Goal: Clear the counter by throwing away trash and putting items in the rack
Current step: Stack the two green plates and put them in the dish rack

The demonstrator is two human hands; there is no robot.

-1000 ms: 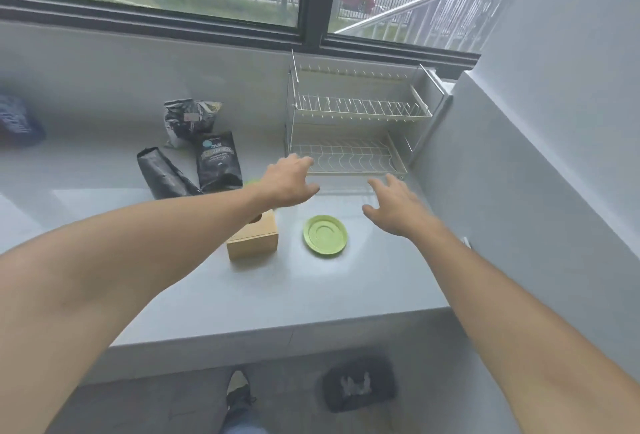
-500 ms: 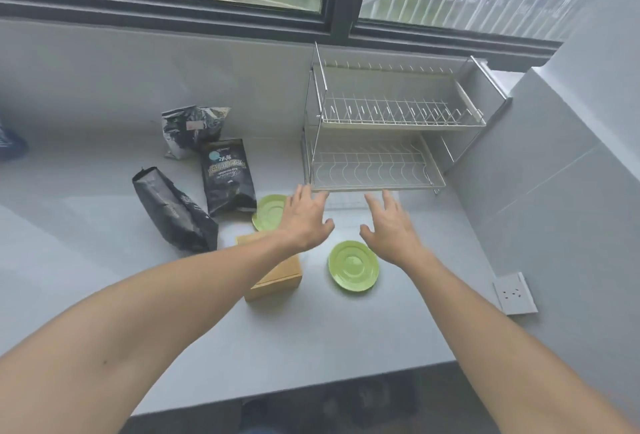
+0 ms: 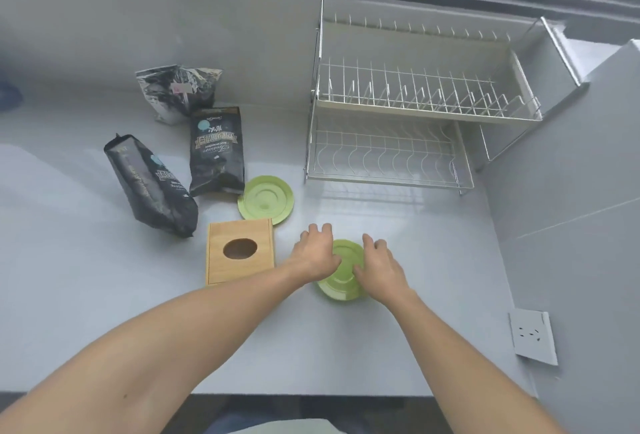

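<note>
A small green plate (image 3: 343, 279) lies on the grey counter (image 3: 433, 288) near the front. My left hand (image 3: 317, 253) rests on its left edge and my right hand (image 3: 379, 269) on its right edge, fingers spread and curved over it; the plate still lies flat on the counter. A second green plate (image 3: 266, 199) lies further back, partly behind a wooden tissue box (image 3: 240, 251). A two-tier wire dish rack (image 3: 398, 115) stands empty at the back right. Three dark foil bags (image 3: 149, 184) (image 3: 216, 149) (image 3: 180, 92) lie at the left.
The grey wall on the right carries a white socket (image 3: 533, 336). A dark window frame runs along the back above the backsplash. The counter's front edge lies just below my forearms.
Both hands have come down and toward me from in front of the rack onto the near green plate. The view has tilted further down onto the counter.
</note>
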